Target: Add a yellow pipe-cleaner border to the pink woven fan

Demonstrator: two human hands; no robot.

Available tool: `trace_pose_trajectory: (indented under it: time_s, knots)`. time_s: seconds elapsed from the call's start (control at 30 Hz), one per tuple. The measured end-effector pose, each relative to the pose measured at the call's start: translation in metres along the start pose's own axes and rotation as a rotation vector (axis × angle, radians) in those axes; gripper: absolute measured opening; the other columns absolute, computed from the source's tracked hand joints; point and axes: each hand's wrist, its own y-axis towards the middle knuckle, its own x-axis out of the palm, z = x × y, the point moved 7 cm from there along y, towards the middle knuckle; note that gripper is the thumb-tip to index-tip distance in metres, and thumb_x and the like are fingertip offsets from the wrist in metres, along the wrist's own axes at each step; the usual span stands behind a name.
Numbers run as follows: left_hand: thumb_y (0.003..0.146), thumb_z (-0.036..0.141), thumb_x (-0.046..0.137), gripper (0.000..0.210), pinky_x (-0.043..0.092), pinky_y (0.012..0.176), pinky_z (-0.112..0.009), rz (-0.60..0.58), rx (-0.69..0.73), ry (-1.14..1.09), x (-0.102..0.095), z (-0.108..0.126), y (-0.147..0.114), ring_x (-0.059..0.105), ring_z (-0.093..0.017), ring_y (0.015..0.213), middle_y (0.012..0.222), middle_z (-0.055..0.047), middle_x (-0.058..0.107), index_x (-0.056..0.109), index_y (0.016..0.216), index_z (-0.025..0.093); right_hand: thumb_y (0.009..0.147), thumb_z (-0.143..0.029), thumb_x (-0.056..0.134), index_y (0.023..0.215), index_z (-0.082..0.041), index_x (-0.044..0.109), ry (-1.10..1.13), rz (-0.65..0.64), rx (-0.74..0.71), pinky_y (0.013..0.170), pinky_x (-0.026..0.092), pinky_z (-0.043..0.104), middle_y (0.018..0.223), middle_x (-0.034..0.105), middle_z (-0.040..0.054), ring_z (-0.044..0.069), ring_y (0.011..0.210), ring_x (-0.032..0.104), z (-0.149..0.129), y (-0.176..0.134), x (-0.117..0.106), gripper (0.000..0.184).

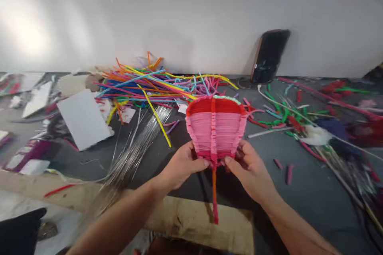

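Note:
A pink and red pipe-cleaner piece, shaped like a wide fan or petal, is held up over the table's front. A fuzzy rib runs down its middle and ends in an orange and pink stem hanging below. My left hand pinches its lower left edge, thumb in front. On the lower right edge my right hand grips likewise, its thumb close to the stem. The fingers behind the piece are partly hidden. A pale green strip shows along the top right rim.
A heap of coloured pipe cleaners lies at the back. Thin metal wires and a white card are on the left. A phone leans on the wall, its white cable running right across green and red scraps.

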Motion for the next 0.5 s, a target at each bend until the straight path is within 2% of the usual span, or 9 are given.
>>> trace_pose_trajectory:
  time_s: [0.13,0.37,0.43,0.5]
  knots:
    - [0.059,0.012,0.081,0.03,0.049,0.069,-0.022,0.013,-0.005,0.026,0.0,0.004,-0.002,0.062,-0.011,0.067,0.078,-0.004,0.071,0.068,0.086,0.012,0.079,-0.027,0.061,0.107,-0.024,0.051,0.017,-0.006,0.017,0.057,0.045,0.023,0.087,0.064,0.0007,0.012,0.069,0.057,-0.001,0.003,0.002,0.03]
    - [0.059,0.015,0.083,0.042,0.049,0.078,-0.026,-0.046,-0.031,0.009,-0.002,-0.001,-0.002,0.066,-0.015,0.079,0.09,-0.007,0.072,0.068,0.098,0.012,0.081,-0.029,0.059,0.113,-0.023,0.046,-0.018,0.02,0.019,0.051,0.045,0.024,0.081,0.062,0.0001,0.012,0.06,0.054,0.007,0.004,-0.001,0.036]
    - [0.062,0.015,0.082,0.037,0.05,0.078,-0.026,-0.037,-0.01,0.024,-0.003,0.0,-0.002,0.066,-0.014,0.078,0.089,-0.006,0.072,0.069,0.096,0.013,0.08,-0.03,0.062,0.125,-0.023,0.04,-0.168,0.108,-0.062,0.053,0.048,0.027,0.086,0.062,0.002,0.014,0.065,0.056,0.003,0.004,-0.011,0.051]
    - [0.064,0.015,0.08,0.03,0.05,0.078,-0.025,-0.01,0.015,0.057,-0.003,0.0,-0.003,0.065,-0.012,0.075,0.086,-0.005,0.072,0.069,0.092,0.012,0.077,-0.03,0.068,0.133,-0.024,0.038,-0.439,0.25,-0.26,0.059,0.051,0.031,0.099,0.059,0.0065,0.018,0.077,0.057,-0.015,0.0,-0.021,0.064]
